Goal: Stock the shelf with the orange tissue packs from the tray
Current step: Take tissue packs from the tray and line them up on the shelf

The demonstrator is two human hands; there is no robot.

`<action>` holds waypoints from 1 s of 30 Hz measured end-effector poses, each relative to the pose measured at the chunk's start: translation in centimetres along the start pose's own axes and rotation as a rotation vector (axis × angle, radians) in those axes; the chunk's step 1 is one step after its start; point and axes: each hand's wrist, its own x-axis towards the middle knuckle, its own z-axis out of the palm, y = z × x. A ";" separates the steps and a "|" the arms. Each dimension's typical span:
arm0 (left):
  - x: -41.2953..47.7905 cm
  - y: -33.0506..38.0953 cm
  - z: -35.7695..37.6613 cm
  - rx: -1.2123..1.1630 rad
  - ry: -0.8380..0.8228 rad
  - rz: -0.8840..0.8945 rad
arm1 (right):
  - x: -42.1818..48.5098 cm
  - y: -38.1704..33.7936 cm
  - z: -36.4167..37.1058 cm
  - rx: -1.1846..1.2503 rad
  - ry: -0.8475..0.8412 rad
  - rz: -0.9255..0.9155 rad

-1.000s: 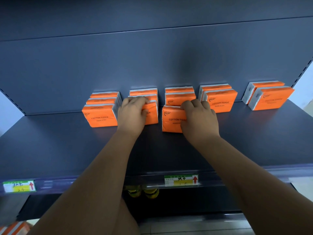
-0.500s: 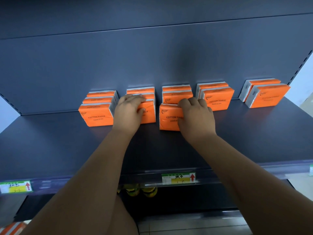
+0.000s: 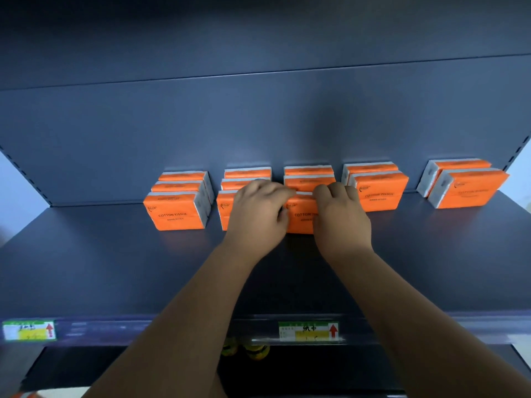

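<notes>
Orange tissue packs marked COTTON TISSUE stand in several rows at the back of a dark grey shelf (image 3: 115, 268). Both my hands grip the front pack of the middle row (image 3: 301, 218). My left hand (image 3: 258, 214) holds its left end, fingers curled over the top edge. At the right end, my right hand (image 3: 340, 216) holds it the same way. The left hand also hides most of the second row's front pack (image 3: 225, 209). The tray is not in view.
A row of three packs (image 3: 178, 215) stands at the left, and two rows of two (image 3: 379, 193) (image 3: 467, 189) at the right. Price tags (image 3: 309, 331) (image 3: 28, 330) sit on the shelf's front rail. Yellow-black items (image 3: 247, 350) lie on the shelf below.
My left hand has moved right, from the second row's front pack onto the left end of the middle row's front pack. My right hand stays on that pack.
</notes>
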 end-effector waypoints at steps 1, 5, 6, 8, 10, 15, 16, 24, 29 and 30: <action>0.0 0.1 0.2 0.004 -0.010 -0.007 | 0.2 -0.2 0.0 -0.001 -0.005 0.001; 0.2 0.1 0.7 0.013 -0.019 -0.036 | 0.7 -0.7 0.0 -0.001 -0.030 0.029; 0.2 0.2 0.8 0.012 -0.020 -0.047 | 0.8 -0.8 0.0 -0.004 -0.035 0.035; 0.4 0.3 1.0 0.014 -0.020 -0.063 | 0.9 -0.8 -0.2 -0.010 -0.047 0.046; 0.4 0.5 1.1 0.019 -0.018 -0.076 | 1.1 -0.8 -0.2 -0.012 -0.049 0.060; 0.3 0.7 1.1 0.031 -0.060 -0.099 | 1.3 -0.6 0.0 -0.003 -0.028 0.067; 0.3 0.8 1.0 0.037 -0.072 -0.099 | 1.4 -0.6 0.1 -0.002 -0.024 0.064; 0.5 1.0 0.9 0.053 -0.118 -0.129 | 1.3 -0.6 0.4 -0.082 -0.001 0.038; 0.5 1.1 0.6 0.022 -0.039 -0.106 | 0.8 -0.8 0.1 -0.069 -0.008 0.037; 0.5 1.2 0.5 0.015 -0.018 -0.101 | 0.7 -0.8 0.0 -0.053 0.000 0.035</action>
